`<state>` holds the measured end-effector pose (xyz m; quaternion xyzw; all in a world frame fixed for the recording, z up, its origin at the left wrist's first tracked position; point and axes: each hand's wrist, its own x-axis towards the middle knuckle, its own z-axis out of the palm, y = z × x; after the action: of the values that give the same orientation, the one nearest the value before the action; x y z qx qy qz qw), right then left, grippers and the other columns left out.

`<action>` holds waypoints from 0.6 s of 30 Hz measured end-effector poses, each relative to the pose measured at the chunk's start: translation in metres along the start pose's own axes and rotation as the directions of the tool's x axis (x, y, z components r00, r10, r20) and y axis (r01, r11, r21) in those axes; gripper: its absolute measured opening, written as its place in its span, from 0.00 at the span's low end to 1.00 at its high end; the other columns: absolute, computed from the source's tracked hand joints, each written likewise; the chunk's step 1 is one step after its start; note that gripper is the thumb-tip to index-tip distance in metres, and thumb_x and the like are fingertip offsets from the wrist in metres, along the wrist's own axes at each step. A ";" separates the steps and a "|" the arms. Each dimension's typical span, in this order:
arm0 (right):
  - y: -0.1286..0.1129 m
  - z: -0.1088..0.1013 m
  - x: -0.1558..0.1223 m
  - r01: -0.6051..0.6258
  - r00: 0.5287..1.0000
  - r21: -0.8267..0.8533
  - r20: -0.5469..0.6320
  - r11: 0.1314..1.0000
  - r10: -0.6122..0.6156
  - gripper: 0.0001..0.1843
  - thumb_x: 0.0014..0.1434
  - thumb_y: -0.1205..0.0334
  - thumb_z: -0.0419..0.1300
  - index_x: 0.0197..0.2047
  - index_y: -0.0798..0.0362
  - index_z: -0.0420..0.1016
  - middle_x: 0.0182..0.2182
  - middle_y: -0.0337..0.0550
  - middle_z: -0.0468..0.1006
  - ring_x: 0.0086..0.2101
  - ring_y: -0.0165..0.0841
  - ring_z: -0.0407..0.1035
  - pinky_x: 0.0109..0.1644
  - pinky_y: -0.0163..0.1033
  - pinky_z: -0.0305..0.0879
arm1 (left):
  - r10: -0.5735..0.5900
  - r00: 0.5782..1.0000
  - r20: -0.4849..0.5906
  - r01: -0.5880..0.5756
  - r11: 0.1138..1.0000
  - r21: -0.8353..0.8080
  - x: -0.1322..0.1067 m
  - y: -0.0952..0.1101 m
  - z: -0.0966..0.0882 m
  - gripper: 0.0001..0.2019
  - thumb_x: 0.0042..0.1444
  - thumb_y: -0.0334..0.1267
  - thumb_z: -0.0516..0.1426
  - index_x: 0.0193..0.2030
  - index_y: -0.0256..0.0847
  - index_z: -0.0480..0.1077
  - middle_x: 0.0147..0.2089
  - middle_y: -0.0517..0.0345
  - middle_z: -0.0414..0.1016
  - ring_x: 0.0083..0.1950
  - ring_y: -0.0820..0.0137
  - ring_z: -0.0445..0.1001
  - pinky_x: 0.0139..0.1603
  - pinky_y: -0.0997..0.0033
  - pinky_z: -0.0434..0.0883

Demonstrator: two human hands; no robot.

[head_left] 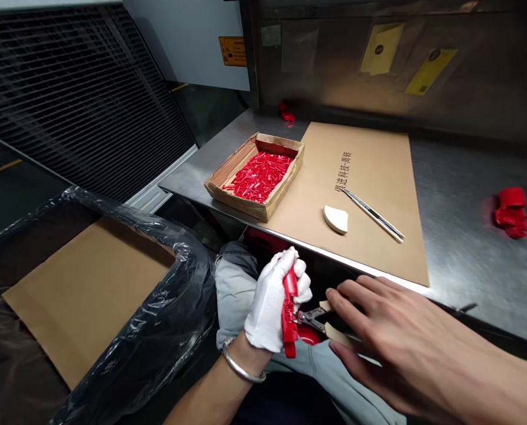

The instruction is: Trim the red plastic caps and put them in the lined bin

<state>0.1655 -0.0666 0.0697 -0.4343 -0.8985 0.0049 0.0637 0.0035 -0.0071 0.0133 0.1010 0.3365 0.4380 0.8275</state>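
"So, what lies around your fingers?"

"Beyond them, a grey metal table [458,236] carries a sheet of brown cardboard [374,156], with a slim pointed tool [372,213] and a cream wedge [335,219] lying on it. Ahead and left of my fingertips sits a box [241,206] of small red bits [261,177]. A red lump [511,211] rests on bare metal, off to the right. Behind the table rises a metal panel [325,79] with yellow labels [382,48]. Left of my gloved fingers, black plastic [170,295] drapes a bin."

"And your piece?"

"That red plastic part [289,321] is glossy, long and narrow, with notches; my left hand [270,301], white-gloved, curls its fingers around it, just short of the table edge."

"Your right?"

"My bare right hand [381,330] pinches the pliers [310,319], handles apart between thumb and fingers, nose right at the part."
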 end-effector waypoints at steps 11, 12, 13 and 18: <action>0.008 0.000 0.003 0.165 0.984 -0.011 -0.068 0.986 -0.166 0.14 0.71 0.62 0.50 0.36 0.55 0.73 0.26 0.40 0.70 0.26 0.32 0.66 0.31 0.43 0.56 | -0.191 0.975 0.116 0.199 0.978 -0.058 0.003 0.001 -0.007 0.10 0.66 0.38 0.54 0.33 0.40 0.60 0.26 0.67 0.56 0.19 0.81 0.51 0.17 0.82 0.50; 0.007 0.000 0.003 0.162 0.981 -0.035 -0.099 0.986 -0.164 0.13 0.70 0.62 0.50 0.38 0.56 0.74 0.27 0.41 0.71 0.26 0.33 0.66 0.31 0.43 0.56 | -0.220 0.966 0.137 0.229 0.972 -0.058 0.004 0.001 -0.008 0.10 0.66 0.38 0.54 0.33 0.40 0.60 0.26 0.67 0.56 0.19 0.80 0.51 0.17 0.82 0.51; 0.006 0.001 0.003 0.154 0.980 -0.066 -0.121 0.986 -0.161 0.13 0.70 0.62 0.51 0.39 0.57 0.74 0.27 0.41 0.71 0.27 0.34 0.66 0.31 0.44 0.55 | -0.246 0.956 0.161 0.257 0.965 -0.056 0.004 0.002 -0.010 0.10 0.66 0.38 0.54 0.34 0.40 0.61 0.25 0.67 0.56 0.19 0.80 0.51 0.17 0.82 0.51; 0.000 -0.001 0.009 0.110 0.988 -0.092 -0.101 0.990 -0.119 0.13 0.66 0.64 0.50 0.39 0.57 0.76 0.28 0.45 0.73 0.30 0.38 0.68 0.34 0.46 0.55 | -0.324 0.915 0.242 0.338 0.941 -0.019 0.008 0.002 -0.016 0.09 0.65 0.40 0.57 0.36 0.39 0.64 0.26 0.67 0.56 0.20 0.80 0.54 0.18 0.81 0.53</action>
<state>0.1602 -0.0593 0.0716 -0.3838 -0.9167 -0.0605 0.0931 -0.0056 -0.0017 -0.0015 0.0685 0.2350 0.2864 0.9263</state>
